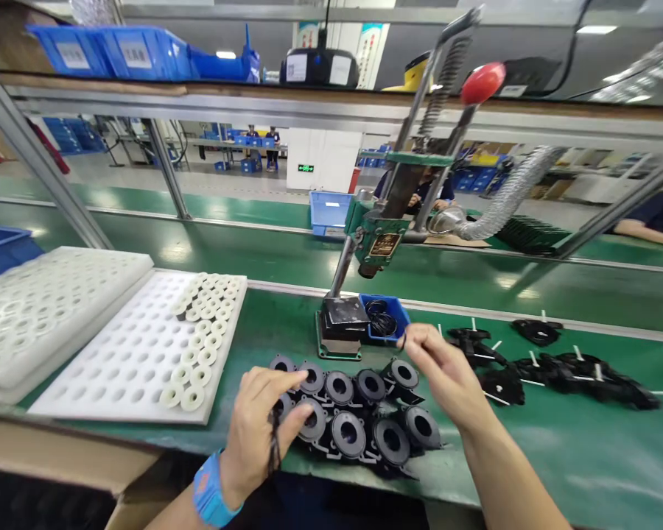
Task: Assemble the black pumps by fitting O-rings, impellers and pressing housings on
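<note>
My left hand [262,412] has several thin black rings [275,445] bunched in its curled lower fingers; thumb and index finger are spread above the near left parts. Below and between my hands stand two rows of round black housings [348,434], each with a hole in its top. My right hand [439,364] pinches a small dark piece [401,341], seemingly one black ring, above the far right housing. Just beyond its fingertips, a blue bin [401,316] holds a heap of black rings [382,322].
A green hand press [384,239] with a red knob [482,83] stands behind the housings. At left, a white foam tray [121,368] holds pale spools [202,375], beside stacked trays [49,294]. Black parts with white pins [558,372] lie right. A shelf [226,110] crosses above.
</note>
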`<state>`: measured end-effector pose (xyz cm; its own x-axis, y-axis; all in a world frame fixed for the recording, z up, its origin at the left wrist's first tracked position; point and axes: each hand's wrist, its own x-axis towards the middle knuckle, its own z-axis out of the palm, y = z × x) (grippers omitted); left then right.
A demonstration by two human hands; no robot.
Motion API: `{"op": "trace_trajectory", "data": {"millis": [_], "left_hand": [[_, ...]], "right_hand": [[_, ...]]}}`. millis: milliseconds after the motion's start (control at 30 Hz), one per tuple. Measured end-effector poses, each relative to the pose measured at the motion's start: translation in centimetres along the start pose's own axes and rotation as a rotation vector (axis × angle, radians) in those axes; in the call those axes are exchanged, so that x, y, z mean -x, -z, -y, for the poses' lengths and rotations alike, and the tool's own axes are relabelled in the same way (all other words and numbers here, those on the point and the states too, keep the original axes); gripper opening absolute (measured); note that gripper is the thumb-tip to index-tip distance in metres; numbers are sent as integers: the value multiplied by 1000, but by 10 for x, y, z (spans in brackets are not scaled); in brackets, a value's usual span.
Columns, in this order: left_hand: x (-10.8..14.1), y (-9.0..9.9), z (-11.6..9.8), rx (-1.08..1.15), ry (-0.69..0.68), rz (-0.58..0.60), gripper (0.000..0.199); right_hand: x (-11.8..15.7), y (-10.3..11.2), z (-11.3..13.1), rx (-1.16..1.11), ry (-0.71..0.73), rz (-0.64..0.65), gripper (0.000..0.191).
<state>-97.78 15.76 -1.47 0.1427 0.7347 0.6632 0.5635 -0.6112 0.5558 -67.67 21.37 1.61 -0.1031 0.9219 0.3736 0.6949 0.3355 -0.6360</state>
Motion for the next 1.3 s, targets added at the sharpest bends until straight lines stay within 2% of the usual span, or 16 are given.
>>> {"op": "trace_trajectory", "data": {"millis": [67,167,200,267,367,467,633,767,867,1067,1167,1233,1300], "left_hand": [[0,-8,-6,13,-21,34,33],[10,-13,-9,88,-84,66,24],[15,-12,-9,108,-108,68,18],[26,-8,-9,116,-154,68,8],[34,1,-9,55,-198,78,7],[33,10,-5,-87,-210,48,6],[29,24,7,-328,-190,-50,9],[31,24,13,-284,-151,-55,13],[31,22,16,-289,-175,-53,15],[31,21,18,-293,-162,-39,16],[33,19,14,-272,-199,2,15],[35,16,10,-183,-231,70,12],[40,12,7,-57,-258,152,11]], "right_hand": [[37,-16,34,-150,96,138,42],[85,-46,71,-564,192,511,32],[97,-55,79,-643,191,584,31],[112,-74,87,-672,165,627,35],[121,-96,88,-678,156,614,41],[122,-106,85,-723,171,603,41],[120,-100,83,-602,192,611,40],[118,-99,86,-575,201,587,44],[116,-102,86,-617,211,564,45],[117,-93,79,-568,235,572,31],[120,-87,78,-507,278,578,22],[123,-85,74,-423,345,483,19],[127,-86,65,-268,431,255,26]]}}
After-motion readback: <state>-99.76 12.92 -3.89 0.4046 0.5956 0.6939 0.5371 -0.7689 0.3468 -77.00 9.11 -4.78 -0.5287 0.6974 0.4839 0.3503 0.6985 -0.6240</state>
